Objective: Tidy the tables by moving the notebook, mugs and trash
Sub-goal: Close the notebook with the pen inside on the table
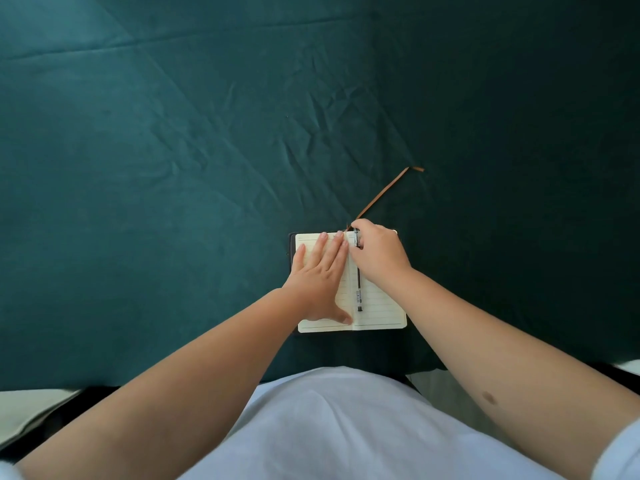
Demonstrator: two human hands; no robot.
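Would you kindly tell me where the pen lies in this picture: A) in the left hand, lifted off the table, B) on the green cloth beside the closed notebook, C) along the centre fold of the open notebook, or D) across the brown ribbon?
C: the pen lies lengthwise along the fold of the open notebook, the left hand flat on the left page and the right hand at the pen's top end.

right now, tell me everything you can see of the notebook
The notebook lies open and flat on the dark green tablecloth, near the table's front edge. It has cream ruled pages and a dark cover showing as a thin border. A brown ribbon bookmark trails away from its top. A black pen rests along the gutter. The left hand presses flat on the left page; the right hand is curled at the pen's upper end.
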